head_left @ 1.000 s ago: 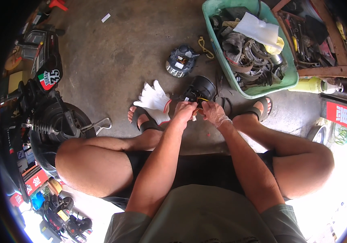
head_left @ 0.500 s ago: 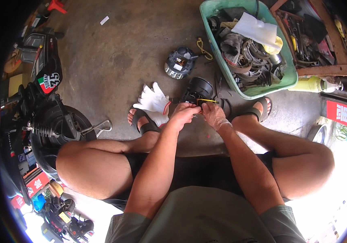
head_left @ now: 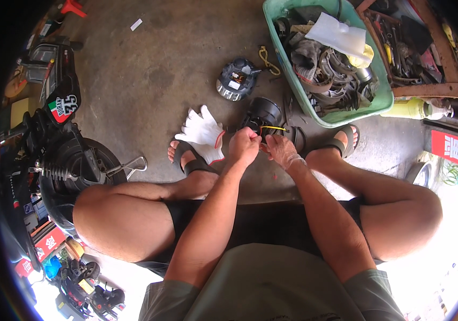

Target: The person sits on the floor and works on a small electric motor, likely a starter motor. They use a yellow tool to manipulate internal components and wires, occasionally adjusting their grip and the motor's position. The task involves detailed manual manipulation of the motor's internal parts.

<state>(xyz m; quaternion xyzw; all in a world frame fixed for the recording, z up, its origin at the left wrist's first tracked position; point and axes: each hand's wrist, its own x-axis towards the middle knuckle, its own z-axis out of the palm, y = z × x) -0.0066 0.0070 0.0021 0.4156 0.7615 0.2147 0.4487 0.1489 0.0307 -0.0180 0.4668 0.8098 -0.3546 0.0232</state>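
Note:
A black, round, cup-shaped part point(head_left: 265, 111) lies on the floor between my feet, its near side hidden by my fingers. A thin yellow wire or strip point(head_left: 275, 128) runs across the near side of that part, just beyond my fingertips. Fingers curled, my left hand point(head_left: 245, 145) pinches at the near edge of the part. Close beside it, my right hand point(head_left: 282, 151) is closed too, with a clear film-like glove or wrap showing at the wrist. Whatever sits between the fingers is too small to make out.
A white work glove point(head_left: 202, 130) lies by my left foot. Beyond the part stands a black and silver round unit point(head_left: 237, 80) with a yellow cord point(head_left: 268, 60). At the right, a green tub point(head_left: 314, 115) holds worn parts. A motorbike wheel point(head_left: 87, 171) is at my left.
My left hand has turned and shifted slightly up, its knuckles more raised. My right hand has moved a little toward me. The black part has shifted slightly away from me.

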